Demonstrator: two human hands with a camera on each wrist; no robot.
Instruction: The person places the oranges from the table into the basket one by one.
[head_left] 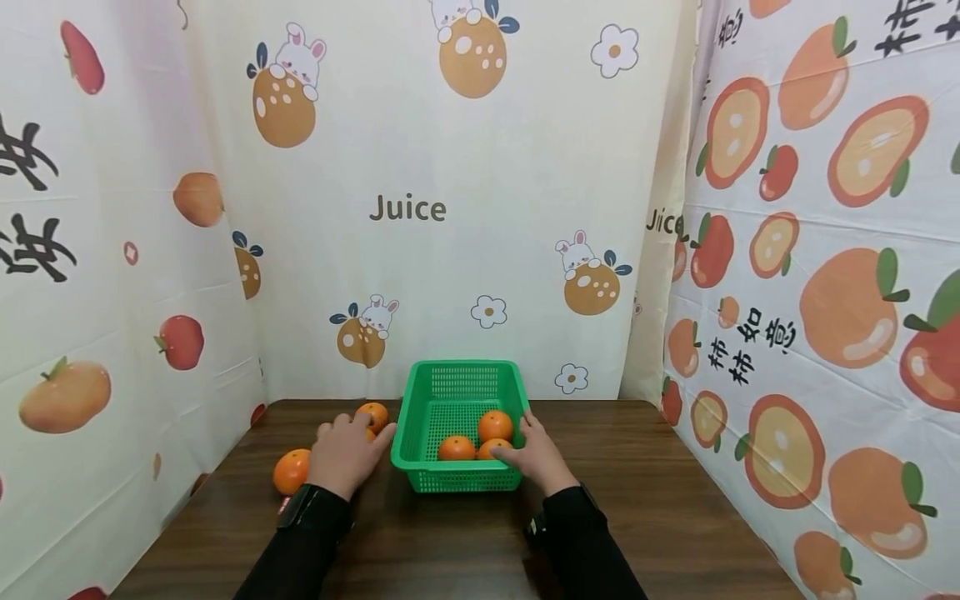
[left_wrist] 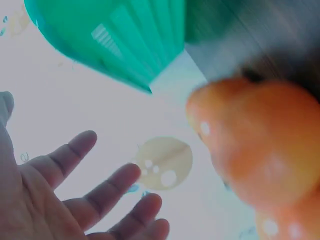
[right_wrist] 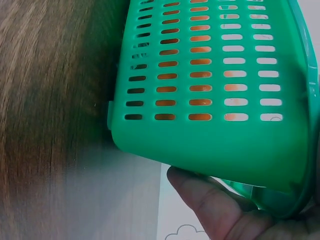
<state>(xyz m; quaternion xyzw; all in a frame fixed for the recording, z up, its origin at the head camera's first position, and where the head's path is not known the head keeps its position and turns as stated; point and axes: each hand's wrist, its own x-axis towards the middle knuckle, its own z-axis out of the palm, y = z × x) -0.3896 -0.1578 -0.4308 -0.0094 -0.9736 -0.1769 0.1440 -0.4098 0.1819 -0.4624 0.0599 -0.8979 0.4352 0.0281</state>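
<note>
A green plastic basket (head_left: 457,481) stands on the table with three oranges (head_left: 495,426) inside. My right hand (head_left: 542,457) grips its right side, the thumb over the rim. In the right wrist view, fingers (right_wrist: 210,202) touch the end of the perforated basket wall (right_wrist: 210,145). To the left of the basket, my left hand (head_left: 345,454) hovers by loose oranges (head_left: 372,417), partly covering them. The left wrist view shows its fingers (left_wrist: 107,192) spread and relaxed, apart from the blurred oranges (left_wrist: 270,145). Another orange (head_left: 292,472) lies left of that hand.
The dark wooden table (head_left: 630,500) reaches back to a hanging cloth (head_left: 510,183) printed with fruit and rabbits. Printed cloths also hang along the left (head_left: 127,292) and right (head_left: 750,350) sides. A small red-and-white item (head_left: 284,505) shows beside the left wrist.
</note>
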